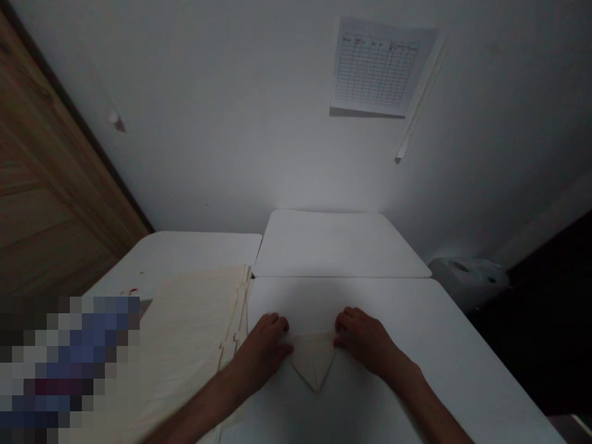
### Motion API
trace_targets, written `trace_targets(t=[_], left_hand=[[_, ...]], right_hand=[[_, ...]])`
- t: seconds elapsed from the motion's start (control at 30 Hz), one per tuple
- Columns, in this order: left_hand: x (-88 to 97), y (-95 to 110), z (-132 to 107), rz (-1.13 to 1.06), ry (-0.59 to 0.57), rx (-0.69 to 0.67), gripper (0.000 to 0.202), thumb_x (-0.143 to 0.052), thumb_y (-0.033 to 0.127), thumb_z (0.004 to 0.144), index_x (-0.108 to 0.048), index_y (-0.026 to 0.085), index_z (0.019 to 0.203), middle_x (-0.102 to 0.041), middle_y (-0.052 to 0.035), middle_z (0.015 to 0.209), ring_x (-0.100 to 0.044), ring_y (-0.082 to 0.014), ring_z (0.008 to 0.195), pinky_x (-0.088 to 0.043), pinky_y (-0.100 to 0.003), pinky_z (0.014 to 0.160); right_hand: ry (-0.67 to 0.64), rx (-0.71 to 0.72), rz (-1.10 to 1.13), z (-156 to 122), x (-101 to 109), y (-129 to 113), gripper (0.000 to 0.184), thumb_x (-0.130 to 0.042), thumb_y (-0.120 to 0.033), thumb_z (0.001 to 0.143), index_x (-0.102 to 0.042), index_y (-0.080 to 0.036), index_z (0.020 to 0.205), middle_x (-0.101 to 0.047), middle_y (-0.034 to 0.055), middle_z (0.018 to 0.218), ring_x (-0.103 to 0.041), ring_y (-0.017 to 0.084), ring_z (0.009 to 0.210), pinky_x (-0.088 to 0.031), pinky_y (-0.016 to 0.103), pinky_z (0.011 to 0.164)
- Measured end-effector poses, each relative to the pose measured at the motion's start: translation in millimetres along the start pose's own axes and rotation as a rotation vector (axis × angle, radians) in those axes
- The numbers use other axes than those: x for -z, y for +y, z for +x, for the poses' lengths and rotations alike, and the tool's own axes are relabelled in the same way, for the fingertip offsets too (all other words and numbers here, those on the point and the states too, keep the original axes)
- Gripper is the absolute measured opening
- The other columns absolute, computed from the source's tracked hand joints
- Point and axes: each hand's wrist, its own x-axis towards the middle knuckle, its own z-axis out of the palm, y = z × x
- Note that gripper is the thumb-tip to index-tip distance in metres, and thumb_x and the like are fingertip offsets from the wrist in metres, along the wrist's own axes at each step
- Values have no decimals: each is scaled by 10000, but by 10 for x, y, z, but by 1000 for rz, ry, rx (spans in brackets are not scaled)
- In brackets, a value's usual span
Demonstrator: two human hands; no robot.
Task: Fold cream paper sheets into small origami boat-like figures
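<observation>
A small cream folded sheet (314, 361), of cloth or paper, lies on the white table with its point toward me. Fine creases run down to that point. At its far left corner, my left hand (272, 339) has its fingers curled and pinching the edge. My right hand (358, 336) pinches the far right corner the same way, thumb near the table. The fingertips cover both corners. Left of my left hand, a stack of larger cream sheets (185, 333) spreads over the table, its right edges uneven.
The white table (462, 370) meets another panel (337, 243) at a seam, against the wall. A printed chart (379, 68) hangs above. A wooden door (50, 185) is at left, a pale plastic bag (467, 280) at right. A blurred-out patch (60, 370) covers the lower left.
</observation>
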Motion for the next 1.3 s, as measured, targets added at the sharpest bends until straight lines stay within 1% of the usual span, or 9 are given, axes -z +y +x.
trace_targets(t=[0.37, 0.47, 0.57, 0.7, 0.8, 0.87, 0.97, 1.13, 1.3], left_hand=[[34, -2, -19, -73, -5, -14, 21, -546, 180, 767, -563, 181, 756, -588, -48, 891, -549, -200, 860, -418, -297, 760], [43, -21, -31, -108, 1, -24, 65, -531, 215, 811, -581, 185, 780, -615, -26, 840, -573, -182, 808, -429, -283, 732], [73, -33, -44, -155, 40, -60, 92, -534, 240, 841, -595, 194, 790, -631, -7, 813, -586, -164, 775, -443, -266, 711], [154, -77, -58, -186, 273, -298, 115, -540, 231, 878, -596, 188, 788, -625, -15, 766, -577, -148, 711, -457, -256, 656], [238, -136, -71, -26, 442, -568, 117, -504, 147, 905, -612, 191, 914, -654, -45, 854, -572, -160, 773, -466, -285, 702], [270, -170, -82, 126, 489, -692, 196, -474, 91, 908, -607, 193, 1009, -666, -67, 945, -574, -182, 848, -470, -321, 752], [229, -190, -101, 285, 409, -756, 266, -404, 60, 922, -613, 186, 1028, -663, -88, 982, -581, -209, 913, -474, -365, 806], [51, -162, -161, 373, 145, -664, 241, -433, 70, 912, -632, 188, 978, -667, -87, 921, -606, -217, 896, -473, -391, 859], [-13, -129, -267, 447, 95, -667, 304, -435, 48, 895, -609, 187, 1101, -670, -98, 1055, -595, -233, 1020, -449, -408, 921]], right_hand=[[19, 53, 50, -1, 11, 39, 321, -666, -256, 794, -607, -241, 1109, -579, 44, 1104, -520, 198, 1040, -415, 273, 850], [41, 93, 60, -1, 7, 65, 210, -664, -272, 808, -653, -245, 1016, -587, 35, 1091, -532, 181, 1013, -421, 266, 859], [127, 157, 74, -8, -21, 112, 56, -635, -273, 849, -677, -237, 841, -631, 19, 955, -554, 169, 924, -445, 264, 805], [387, 259, 69, -59, -37, 193, 176, -543, -297, 917, -692, -239, 843, -660, 40, 836, -563, 171, 798, -462, 279, 698], [577, 302, -20, -131, -27, 244, 201, -506, -246, 930, -704, -255, 896, -677, 51, 852, -554, 163, 751, -451, 284, 666], [624, 334, -102, -182, -42, 273, 221, -497, -178, 924, -699, -264, 947, -686, 47, 890, -551, 161, 758, -450, 285, 676], [585, 382, -214, -241, -134, 314, 256, -489, -115, 910, -682, -259, 997, -689, 41, 920, -549, 173, 779, -459, 294, 686], [443, 403, -273, -313, -350, 379, 309, -458, -42, 878, -659, -226, 1024, -675, 54, 968, -563, 193, 840, -485, 325, 751], [324, 310, -219, -436, -356, 365, 404, -472, -10, 806, -632, -250, 1091, -653, 54, 1048, -560, 225, 956, -493, 364, 815]])
